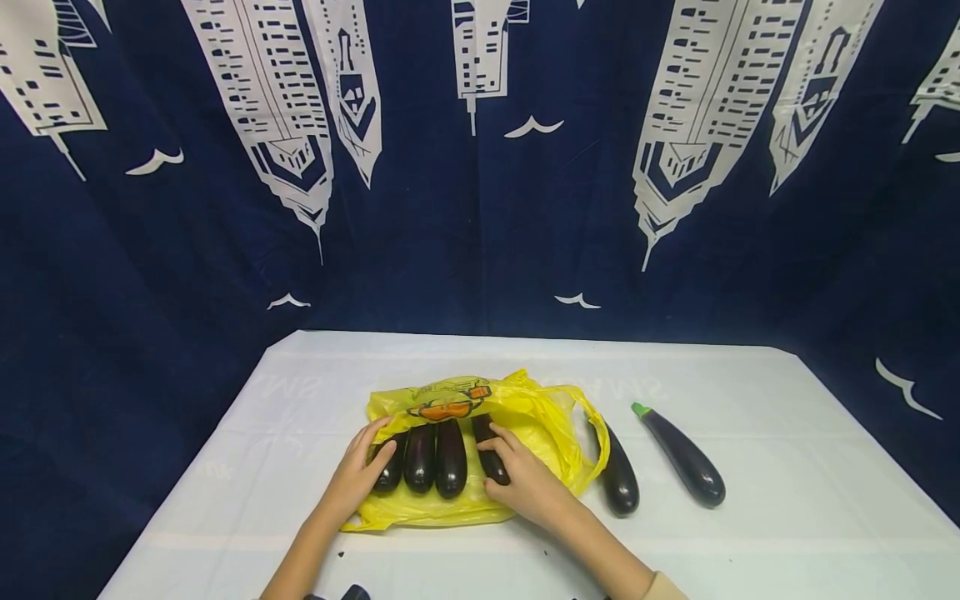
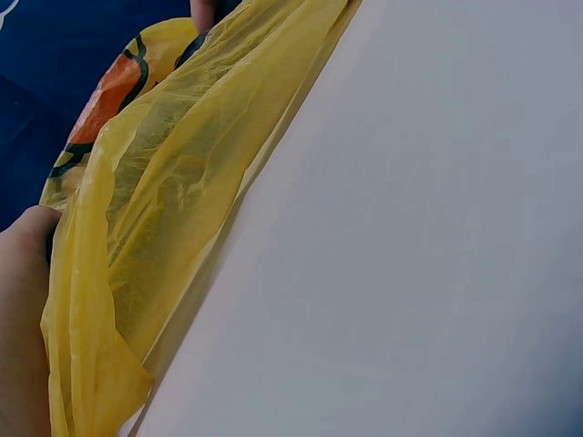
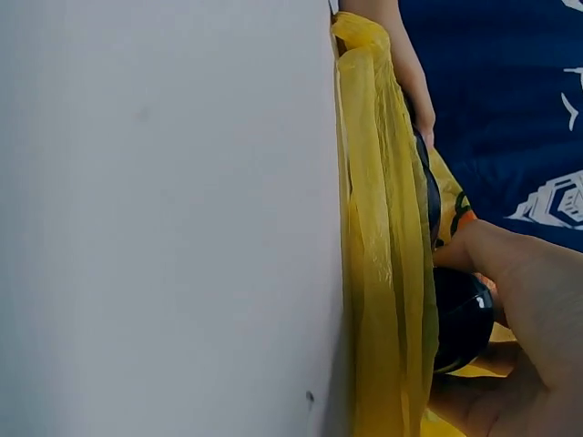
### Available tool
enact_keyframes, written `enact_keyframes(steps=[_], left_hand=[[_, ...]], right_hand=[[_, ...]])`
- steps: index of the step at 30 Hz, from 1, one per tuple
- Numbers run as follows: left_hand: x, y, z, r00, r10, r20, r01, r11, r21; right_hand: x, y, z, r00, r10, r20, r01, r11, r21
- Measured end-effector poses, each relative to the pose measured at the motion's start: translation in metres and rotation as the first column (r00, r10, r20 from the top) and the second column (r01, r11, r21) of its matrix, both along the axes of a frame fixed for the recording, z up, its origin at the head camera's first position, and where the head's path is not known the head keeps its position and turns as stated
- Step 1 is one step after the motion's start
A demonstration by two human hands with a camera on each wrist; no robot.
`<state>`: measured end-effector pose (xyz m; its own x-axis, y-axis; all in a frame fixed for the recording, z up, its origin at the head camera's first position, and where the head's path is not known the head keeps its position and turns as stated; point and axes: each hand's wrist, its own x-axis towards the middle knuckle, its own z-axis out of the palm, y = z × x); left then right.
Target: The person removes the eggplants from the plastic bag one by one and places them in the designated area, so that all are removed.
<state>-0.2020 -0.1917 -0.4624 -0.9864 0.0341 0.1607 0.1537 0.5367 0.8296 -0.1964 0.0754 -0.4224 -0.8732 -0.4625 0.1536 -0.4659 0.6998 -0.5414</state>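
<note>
Navy cloth (image 1: pixel 420 225) printed with white skyscrapers (image 1: pixel 273 79) is hanging behind a white table (image 1: pixel 247 500). In the head view, three glossy eggplants (image 1: pixel 420 461) are lying in the mouth of a crinkled yellow plastic bag (image 1: pixel 442 512), the right hand (image 1: pixel 529 483) is gripping a fourth eggplant (image 1: pixel 492 467) there, and two tapering eggplants (image 1: pixel 684 458) are lying outside. The left wrist view is showing thin, translucent folds (image 2: pixel 173 209) beside the left hand (image 1: pixel 356 475), whose grip I cannot tell. The right wrist view is showing a rounded, shiny end (image 3: pixel 463 319).
</note>
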Motion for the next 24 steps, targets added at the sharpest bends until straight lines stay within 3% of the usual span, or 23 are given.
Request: enact_keyframes(steps=[24], left_hand=[[0.0,-0.001,-0.001,1.0,-0.002,0.008,0.002,1.0,-0.007]], right_hand=[[0.028,0.023,0.016,0.999,0.019,-0.03,-0.019,1.0,0.015]])
